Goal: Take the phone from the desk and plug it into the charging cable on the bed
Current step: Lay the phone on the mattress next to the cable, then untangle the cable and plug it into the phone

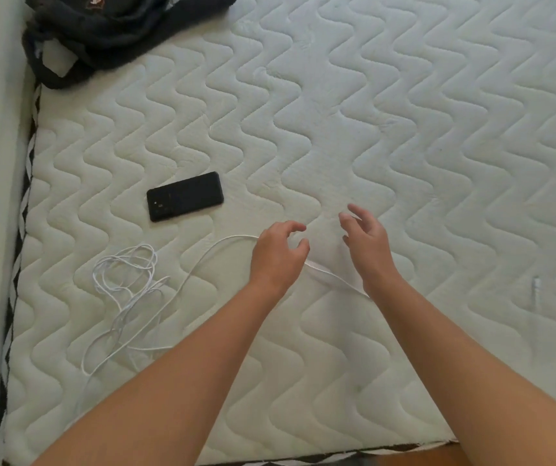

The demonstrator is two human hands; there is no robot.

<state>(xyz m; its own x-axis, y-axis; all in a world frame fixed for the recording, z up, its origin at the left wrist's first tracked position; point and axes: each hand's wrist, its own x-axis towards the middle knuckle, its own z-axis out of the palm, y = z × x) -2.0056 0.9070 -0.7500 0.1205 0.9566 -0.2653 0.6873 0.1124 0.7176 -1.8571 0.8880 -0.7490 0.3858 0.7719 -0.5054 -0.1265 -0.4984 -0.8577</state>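
**Both hands empty over the cable, phone lying apart on the bed**

The left hand [278,252] hovers with fingers loosely curled and holds nothing; the white charging cable [202,264] passes under it, and whether the palm touches it cannot be told. The right hand [367,240] is spread, fingers relaxed, also empty, with the cable running beneath its wrist. The black phone [185,196] lies flat on the quilted mattress [404,129], up and to the left of the left hand, clear of both hands and unplugged. The cable's slack lies in a loose tangle below the phone, near the mattress's left edge. A dark garment [108,31] sits at the far left corner.
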